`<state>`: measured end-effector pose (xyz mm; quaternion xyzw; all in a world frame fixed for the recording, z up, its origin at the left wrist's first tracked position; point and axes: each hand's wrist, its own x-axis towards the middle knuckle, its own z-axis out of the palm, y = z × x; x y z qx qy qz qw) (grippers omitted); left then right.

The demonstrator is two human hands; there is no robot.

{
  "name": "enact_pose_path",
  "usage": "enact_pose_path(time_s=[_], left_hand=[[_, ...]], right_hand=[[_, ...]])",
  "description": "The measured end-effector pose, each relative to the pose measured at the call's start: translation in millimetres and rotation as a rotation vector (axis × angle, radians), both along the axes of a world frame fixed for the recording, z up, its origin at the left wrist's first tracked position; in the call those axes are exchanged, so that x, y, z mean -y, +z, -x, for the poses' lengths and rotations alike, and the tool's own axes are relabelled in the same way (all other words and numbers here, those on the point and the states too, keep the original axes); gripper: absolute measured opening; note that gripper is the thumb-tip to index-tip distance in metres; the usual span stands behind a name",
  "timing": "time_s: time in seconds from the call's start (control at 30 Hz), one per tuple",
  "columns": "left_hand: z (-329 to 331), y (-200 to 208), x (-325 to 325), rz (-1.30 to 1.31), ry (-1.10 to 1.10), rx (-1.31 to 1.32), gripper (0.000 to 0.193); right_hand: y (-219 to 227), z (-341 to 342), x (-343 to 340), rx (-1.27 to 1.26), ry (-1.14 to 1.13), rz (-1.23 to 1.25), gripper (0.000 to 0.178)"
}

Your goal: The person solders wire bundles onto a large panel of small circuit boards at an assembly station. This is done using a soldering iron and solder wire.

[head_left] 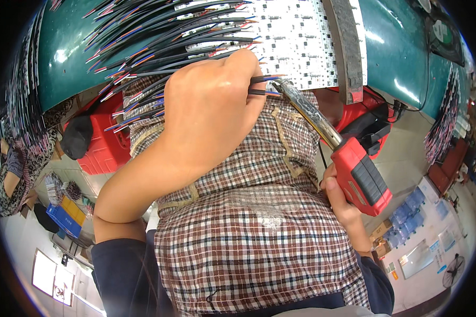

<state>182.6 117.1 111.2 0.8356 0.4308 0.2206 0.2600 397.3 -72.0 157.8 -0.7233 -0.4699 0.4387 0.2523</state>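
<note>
As fingers (pixel 242 62) pinch cables (pixel 260 80), board edge (pixel 314 85) near

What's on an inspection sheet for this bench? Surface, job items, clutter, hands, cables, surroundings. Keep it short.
Surface: green table, glossy, glare spots.
Job items: white circuit boards with small dark components; dark metal bar lying on them near their right edge; red-and-black soldering iron.
Clutter: dark item at upper right, kind unclear.
Hands: left hand grips black cables; right hand holds the iron, tip close to the wire ends, contact unclear.
Cables: many more overlap the boards' left part; wire bundles at far left and right.
Surroundings: red stool, blue box, fan.
</note>
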Motion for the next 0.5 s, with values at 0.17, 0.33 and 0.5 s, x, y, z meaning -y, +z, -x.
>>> enact_pose_path(time_s=[0.17, 0.33, 0.5], left_hand=[[-0.8, 0.7, 0.8, -0.04, -0.005, -0.042, 0.023], [-0.5, 1.2, -0.7, -0.031, -0.013, -0.032, 0.017], [-0.1, 1.0, -1.9, -0.019, -0.028, -0.025, 0.017]], right_hand=[[0.2, -1.8, -1.3, -0.012, 0.015, -0.02, 0.018], [1.9, -1.9, 0.5, 0.006, 0.003, -0.049, 0.018], [2.6, -0.8, 0.6, -0.018, -0.022, -0.048, 0.02]])
